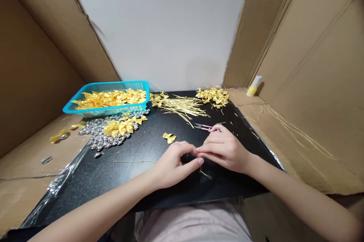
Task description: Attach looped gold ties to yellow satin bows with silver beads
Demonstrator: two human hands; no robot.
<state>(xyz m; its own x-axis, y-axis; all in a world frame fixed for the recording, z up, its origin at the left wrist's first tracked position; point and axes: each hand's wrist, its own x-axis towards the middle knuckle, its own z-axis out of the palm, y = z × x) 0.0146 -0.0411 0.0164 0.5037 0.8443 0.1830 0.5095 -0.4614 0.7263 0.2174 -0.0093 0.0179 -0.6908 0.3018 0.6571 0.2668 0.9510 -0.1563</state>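
My left hand [178, 162] and my right hand [227, 149] meet over the black tabletop, fingertips closed together in a pinch. A thin gold cord [205, 174] dangles below the left thumb, its upper part hidden by the fingers. Another thin strand [133, 161] lies on the table to the left of my left hand. Pink-handled thread snips [202, 126] point left, their handles reaching the outer fingers of my right hand; I cannot tell whether those fingers grip them. Just beyond my left hand lies a single yellow ribbon bow [169, 138].
A blue basket [105, 112] of yellow bows stands back left. Silver beads [99, 141] and loose bows spread before it. Gold cord pieces [183, 106] lie at the back, beside finished-looking bow pieces [213, 96]. A white-and-yellow spool [254, 86] stands right. Cardboard walls [318, 64] enclose the sides.
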